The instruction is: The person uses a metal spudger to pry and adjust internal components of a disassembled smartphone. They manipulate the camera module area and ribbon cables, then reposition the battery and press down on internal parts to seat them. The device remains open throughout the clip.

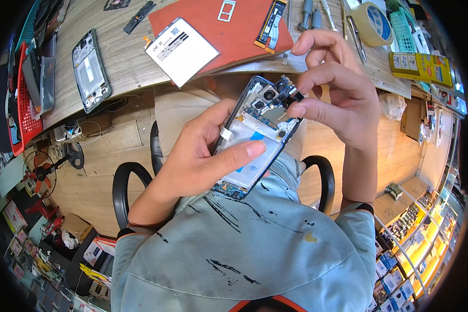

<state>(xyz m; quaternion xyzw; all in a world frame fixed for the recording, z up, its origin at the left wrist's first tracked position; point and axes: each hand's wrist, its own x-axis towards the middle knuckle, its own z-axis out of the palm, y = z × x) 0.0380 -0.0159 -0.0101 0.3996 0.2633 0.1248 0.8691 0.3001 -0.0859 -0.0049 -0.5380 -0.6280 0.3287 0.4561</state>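
An opened phone (252,156) lies tilted over my lap, its back cover off and its inside facing up. My left hand (200,151) is closed round its left edge, the thumb lying across the pale battery bay with a blue strip. Two round camera lenses (265,99) show near the phone's top. At the top right corner, a blue circuit board (285,87) sticks up at an angle, partly beyond the frame. My right hand (340,91) pinches a small dark piece at this board's edge between thumb and forefinger; the fingertips hide part of it.
On the wooden table (125,67) ahead lie a white battery (182,52) on a red pad (229,44), a SIM tray (226,10), a flex cable (270,26) and another phone frame (91,70). Tweezers (356,39), a tape roll (372,23) and a yellow can (421,67) stand right.
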